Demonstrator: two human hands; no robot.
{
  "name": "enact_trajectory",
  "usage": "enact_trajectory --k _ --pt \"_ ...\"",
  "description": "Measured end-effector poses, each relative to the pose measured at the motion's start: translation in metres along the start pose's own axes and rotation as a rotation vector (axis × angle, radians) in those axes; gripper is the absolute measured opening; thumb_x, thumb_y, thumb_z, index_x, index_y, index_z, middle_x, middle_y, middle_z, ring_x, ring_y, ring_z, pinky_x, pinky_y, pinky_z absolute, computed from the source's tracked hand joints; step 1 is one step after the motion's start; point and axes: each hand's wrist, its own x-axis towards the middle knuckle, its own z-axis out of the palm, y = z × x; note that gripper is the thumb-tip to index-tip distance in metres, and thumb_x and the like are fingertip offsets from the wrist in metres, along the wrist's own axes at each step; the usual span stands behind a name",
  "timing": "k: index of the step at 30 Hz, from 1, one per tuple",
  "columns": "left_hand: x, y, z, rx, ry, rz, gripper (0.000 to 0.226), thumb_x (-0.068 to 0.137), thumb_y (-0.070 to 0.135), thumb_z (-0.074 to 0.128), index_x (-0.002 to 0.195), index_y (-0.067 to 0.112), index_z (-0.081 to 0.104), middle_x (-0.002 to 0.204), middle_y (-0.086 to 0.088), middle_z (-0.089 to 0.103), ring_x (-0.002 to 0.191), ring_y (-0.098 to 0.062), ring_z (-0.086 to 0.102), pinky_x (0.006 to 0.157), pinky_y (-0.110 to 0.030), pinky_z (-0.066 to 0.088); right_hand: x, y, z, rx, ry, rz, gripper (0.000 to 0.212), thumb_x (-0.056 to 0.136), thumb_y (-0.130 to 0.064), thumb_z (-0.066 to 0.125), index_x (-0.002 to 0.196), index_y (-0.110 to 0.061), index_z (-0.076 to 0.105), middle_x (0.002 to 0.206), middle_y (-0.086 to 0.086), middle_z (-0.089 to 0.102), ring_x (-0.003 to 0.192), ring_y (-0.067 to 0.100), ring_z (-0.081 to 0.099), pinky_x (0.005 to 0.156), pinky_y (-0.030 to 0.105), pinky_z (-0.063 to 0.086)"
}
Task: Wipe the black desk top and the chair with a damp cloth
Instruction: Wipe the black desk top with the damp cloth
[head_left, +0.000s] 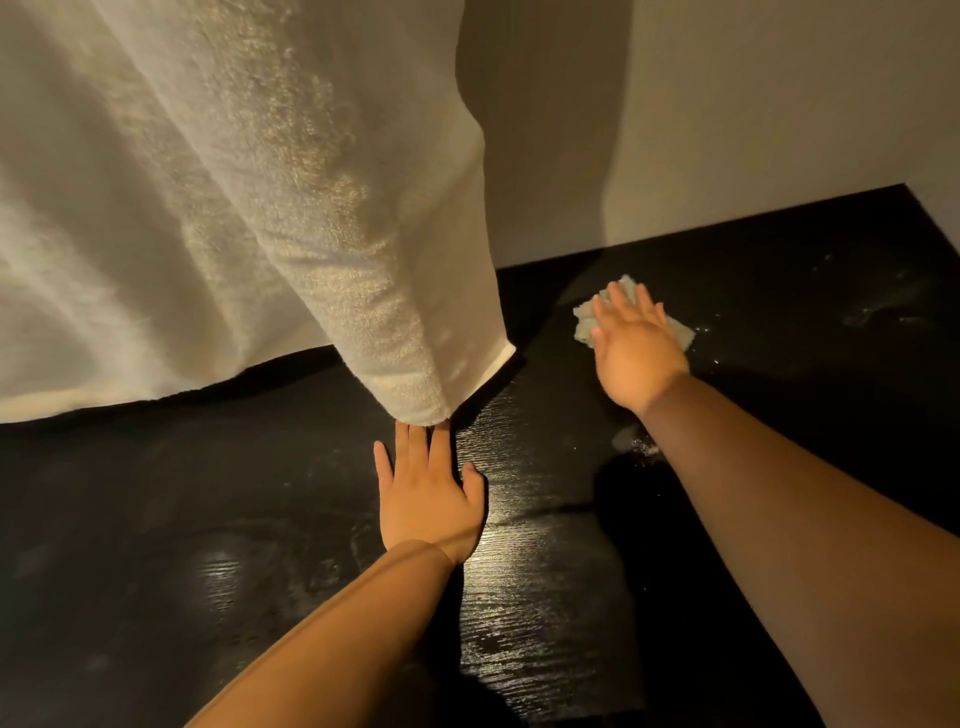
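Head view: your right hand (636, 353) lies flat, fingers straight, pressing cloth (586, 326) on far part of desk top (545, 597), near wall (779, 130). Your left hand (428, 493) also flat on desk, holding nothing, fingertips touching hanging white towel (260, 208). Wet shine in middle (probably wiped part). Left side under towel looks not done. Chair not in view.

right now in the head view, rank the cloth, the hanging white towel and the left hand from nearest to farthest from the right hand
1. cloth: pressed under the right hand, touching it.
2. white towel: hangs to the left, its hem corner close by.
3. left hand: flat on the desk top, further left and nearer the camera.
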Motion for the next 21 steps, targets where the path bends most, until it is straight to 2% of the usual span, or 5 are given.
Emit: enact_trajectory --k 4,8,13,18,21 --pt "0.000 0.002 0.000 -0.026 -0.005 0.022 0.071 0.099 0.040 0.041 0.166 0.021 0.025 0.172 -0.003 0.022 0.161 -0.027 0.010 0.131 -0.055 0.007 -0.009 -0.056 0.004 0.042 -0.101 -0.205 0.044 0.101 -0.015 0.048 0.144 -0.013 0.052 0.159 0.012 0.036 0.150 0.039 0.022 0.122 0.053 0.020" --pt "0.000 0.007 0.000 -0.031 0.019 -0.008 0.070 0.094 0.036 0.047 0.161 0.016 0.037 0.168 -0.007 0.031 0.159 -0.031 0.018 0.130 -0.058 0.011 -0.038 -0.076 0.025 0.012 -0.150 -0.432 0.048 0.104 -0.040 0.042 0.143 -0.015 0.055 0.166 0.007 0.031 0.157 0.033 0.010 0.128 0.048 0.006" --pt "0.010 0.028 -0.004 -0.155 0.056 0.033 0.060 0.090 0.038 0.052 0.146 0.016 0.058 0.140 -0.012 0.060 0.136 -0.033 0.048 0.122 -0.055 0.031 -0.018 -0.019 0.020 0.011 0.039 -0.248 0.053 0.107 -0.032 0.033 0.159 -0.020 0.036 0.169 0.006 0.025 0.156 0.038 0.013 0.124 0.047 0.002" --pt "0.042 0.070 -0.002 -0.158 -0.037 0.127 0.063 0.097 0.043 0.053 0.156 0.024 0.046 0.153 -0.004 0.052 0.142 -0.027 0.045 0.123 -0.044 0.027 0.002 0.002 0.002 0.123 0.078 0.019 0.049 0.111 -0.025 0.027 0.159 -0.016 0.034 0.170 0.004 0.023 0.158 0.032 0.009 0.126 0.046 0.006" --pt "0.054 0.082 0.005 -0.116 -0.064 0.059 0.065 0.097 0.047 0.046 0.159 0.027 0.037 0.142 -0.002 0.059 0.134 -0.029 0.051 0.122 -0.048 0.031 0.007 -0.035 0.002 0.167 0.010 -0.131 0.049 0.109 -0.018 0.036 0.158 -0.013 0.034 0.167 0.010 0.025 0.157 0.034 0.011 0.126 0.047 0.011"
